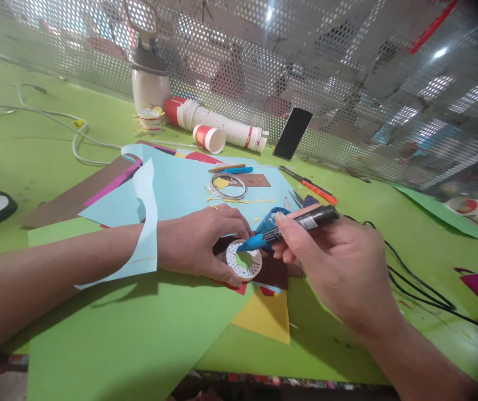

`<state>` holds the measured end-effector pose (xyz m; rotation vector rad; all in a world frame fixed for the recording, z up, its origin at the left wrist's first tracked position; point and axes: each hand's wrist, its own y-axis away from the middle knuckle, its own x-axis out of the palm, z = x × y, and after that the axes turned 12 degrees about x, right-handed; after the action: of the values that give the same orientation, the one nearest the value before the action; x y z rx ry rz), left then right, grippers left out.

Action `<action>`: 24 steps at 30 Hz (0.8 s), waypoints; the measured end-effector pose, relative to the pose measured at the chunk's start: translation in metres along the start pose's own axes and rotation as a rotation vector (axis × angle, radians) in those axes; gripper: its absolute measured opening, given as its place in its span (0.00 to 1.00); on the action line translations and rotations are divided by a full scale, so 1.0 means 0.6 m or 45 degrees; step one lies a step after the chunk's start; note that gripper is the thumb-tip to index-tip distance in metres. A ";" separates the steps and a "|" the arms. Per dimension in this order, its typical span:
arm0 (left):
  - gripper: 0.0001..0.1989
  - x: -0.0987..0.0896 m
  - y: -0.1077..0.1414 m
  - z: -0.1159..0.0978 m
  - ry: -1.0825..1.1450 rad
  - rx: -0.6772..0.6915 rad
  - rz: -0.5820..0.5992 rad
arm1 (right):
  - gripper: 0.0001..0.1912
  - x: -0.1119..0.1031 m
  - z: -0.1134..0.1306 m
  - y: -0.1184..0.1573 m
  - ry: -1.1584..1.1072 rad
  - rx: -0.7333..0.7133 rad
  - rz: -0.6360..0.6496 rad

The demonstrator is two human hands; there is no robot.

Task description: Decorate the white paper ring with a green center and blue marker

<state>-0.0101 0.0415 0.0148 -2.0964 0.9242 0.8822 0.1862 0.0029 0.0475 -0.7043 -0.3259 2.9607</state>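
My left hand (209, 242) grips a small round white disc (255, 262) at its left edge, thumb below and fingers above. Dark lines and blue dots mark the disc around a green centre. My right hand (326, 250) is closed around a black and blue marker (305, 220), whose blue tip end touches or hovers over the upper part of the disc; contact cannot be made out. Blue-handled scissors (269, 220) lie behind the marker. A curled light blue paper strip (149, 223) lies across my left forearm.
Coloured sheets, including green paper (130, 328) and yellow paper (267, 317), surround the hands. Behind are a tape ring (245, 189), stacked paper cups (226, 127), a spray bottle (149, 83) and a phone (292, 133) against a perforated metal screen. Black cable (420, 301) lies right; white cable (75, 147) left.
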 end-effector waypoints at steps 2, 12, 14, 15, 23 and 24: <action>0.23 0.000 0.000 0.000 0.003 -0.011 0.001 | 0.14 0.000 0.001 0.001 0.005 0.015 0.023; 0.23 -0.001 -0.001 -0.002 -0.032 0.001 0.010 | 0.11 -0.006 -0.004 -0.011 0.143 -0.155 -0.006; 0.23 -0.001 -0.001 -0.002 -0.030 0.007 0.004 | 0.11 -0.007 -0.004 -0.010 0.123 -0.145 -0.006; 0.23 -0.001 -0.001 -0.002 -0.028 0.014 0.001 | 0.11 -0.007 -0.003 -0.009 0.112 -0.134 -0.006; 0.22 -0.002 -0.002 -0.004 0.006 -0.001 0.012 | 0.11 -0.005 -0.004 -0.004 0.066 -0.070 0.058; 0.23 -0.002 -0.002 -0.004 0.007 -0.003 0.015 | 0.11 -0.004 -0.004 -0.004 0.056 -0.065 0.051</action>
<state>-0.0092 0.0407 0.0176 -2.0982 0.9397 0.8838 0.1897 0.0056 0.0472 -0.7904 -0.3896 2.9793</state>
